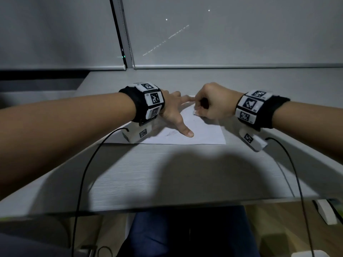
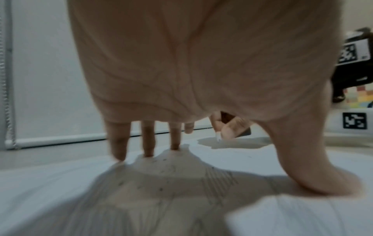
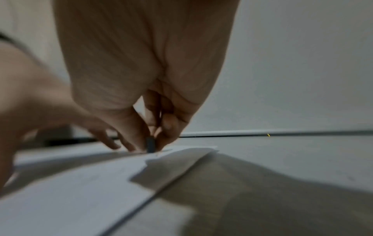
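Note:
A white sheet of paper (image 1: 204,134) lies flat on the grey desk (image 1: 167,173), with faint pencil marks (image 2: 218,180) on it. My left hand (image 1: 172,110) is spread over the sheet's left part, straight fingers (image 2: 148,143) and thumb (image 1: 188,133) pressing it down. My right hand (image 1: 213,102) is at the sheet's far edge, fingers curled. It pinches a small dark block (image 3: 150,146), likely an eraser, whose lower end touches the paper (image 3: 80,183). The same block (image 2: 240,130) shows in the left wrist view beyond my palm.
Black cables (image 1: 83,179) (image 1: 295,173) run from both wrist units over the desk's front edge. Grey roller blinds (image 1: 222,34) close off the far side behind the desk. A white object (image 1: 326,214) lies on the floor at the lower right.

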Tool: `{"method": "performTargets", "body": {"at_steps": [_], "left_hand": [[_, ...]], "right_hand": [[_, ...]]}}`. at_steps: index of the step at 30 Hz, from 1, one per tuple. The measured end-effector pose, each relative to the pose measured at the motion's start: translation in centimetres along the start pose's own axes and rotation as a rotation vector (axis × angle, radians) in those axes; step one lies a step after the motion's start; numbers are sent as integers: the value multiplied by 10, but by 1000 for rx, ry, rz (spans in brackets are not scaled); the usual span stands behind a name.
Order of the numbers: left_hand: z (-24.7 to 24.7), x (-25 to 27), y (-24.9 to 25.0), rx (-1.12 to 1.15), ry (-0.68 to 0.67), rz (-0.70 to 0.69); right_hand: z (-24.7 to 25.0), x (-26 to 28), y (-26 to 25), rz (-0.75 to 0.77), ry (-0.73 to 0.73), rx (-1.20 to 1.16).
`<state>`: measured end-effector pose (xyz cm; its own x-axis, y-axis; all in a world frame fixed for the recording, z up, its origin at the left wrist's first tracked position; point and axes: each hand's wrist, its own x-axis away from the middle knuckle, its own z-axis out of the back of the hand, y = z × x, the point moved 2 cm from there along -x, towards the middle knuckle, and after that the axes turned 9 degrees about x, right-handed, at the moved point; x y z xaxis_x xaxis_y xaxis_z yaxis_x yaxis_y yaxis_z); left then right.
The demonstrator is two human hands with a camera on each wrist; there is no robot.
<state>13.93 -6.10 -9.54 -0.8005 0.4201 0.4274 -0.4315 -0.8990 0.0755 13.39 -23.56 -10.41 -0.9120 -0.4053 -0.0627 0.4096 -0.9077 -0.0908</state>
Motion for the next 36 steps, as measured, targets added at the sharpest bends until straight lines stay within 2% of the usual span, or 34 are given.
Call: {"method": "performTargets", "body": {"at_steps": [3, 5, 7, 10, 12, 18, 21, 26, 30, 36], "left_hand": [[2, 4, -13, 165, -40, -70], [5, 8, -23, 197, -65, -122], [10, 13, -29, 173, -16, -145], [18, 18, -41, 112, 121, -93], [15, 18, -47, 94, 154, -79], [-5, 16, -31, 116, 98, -55], [-5, 10, -24, 147, 72, -62], [-9, 4, -13, 91, 192, -143], [-14, 0, -6, 37, 128, -140], [-13, -3, -6, 41, 79, -101]], "right_hand": [[11, -4, 11, -50, -7, -44], [11, -2, 12, -31, -70, -84], [7, 3, 11, -4, -117, -49], [4, 12, 7, 7, -113, 50], [5, 16, 2, 3, -103, 71], [14, 7, -1, -68, -130, -27], [12, -3, -4, -39, -69, -47], [-3, -7, -1, -18, -30, -34], [-2, -10, -2, -33, 14, -51], [-7, -12, -10, -18, -2, 8]]}}
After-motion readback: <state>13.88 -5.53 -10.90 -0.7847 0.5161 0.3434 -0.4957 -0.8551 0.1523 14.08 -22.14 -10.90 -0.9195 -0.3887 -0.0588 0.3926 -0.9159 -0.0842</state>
